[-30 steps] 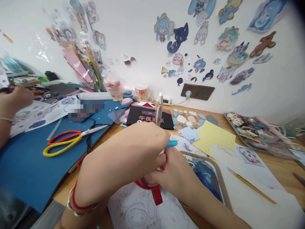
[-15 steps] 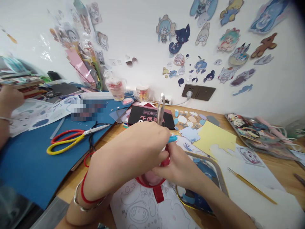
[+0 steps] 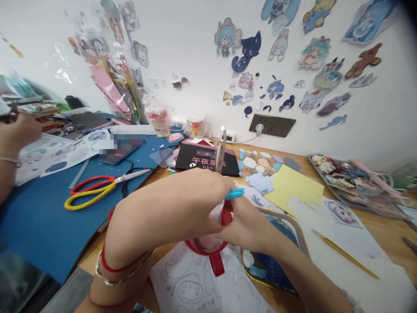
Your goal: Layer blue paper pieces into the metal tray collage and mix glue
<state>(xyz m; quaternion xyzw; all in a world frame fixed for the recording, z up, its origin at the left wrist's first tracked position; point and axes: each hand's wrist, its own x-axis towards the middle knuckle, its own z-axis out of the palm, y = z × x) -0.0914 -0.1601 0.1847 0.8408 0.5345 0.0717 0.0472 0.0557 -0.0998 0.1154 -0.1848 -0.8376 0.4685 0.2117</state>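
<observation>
On my head feed, the red-rimmed cup-like thing (image 3: 207, 245) sits directly beneath the meeting hands, on the wearer's side of them, over a line-drawn paper sheet (image 3: 187, 289). Its stubby tab (image 3: 217, 264) points back toward the wearer, veering slightly right; the right hand (image 3: 243, 221) is nearer, thumb over the opening. That hand is closed around a red strip (image 3: 226, 216). The left hand (image 3: 202, 187) arches across, back upward, fingers curled and mostly hidden; I can't make out what it grips. Between them pokes a glossy blue tip (image 3: 236, 193); beyond the left rises a slim, silvery, metallic-looking piece (image 3: 220, 150).

Textures now: smooth, plastic-looking red rim, pale pink inside. Right of the hands, a ragged-edged yellow sheet (image 3: 295, 184) and needle-pointed golden tweezers (image 3: 343, 253); left, steel-bladed scissors (image 3: 107, 191) with rounded red-and-yellow handles.
</observation>
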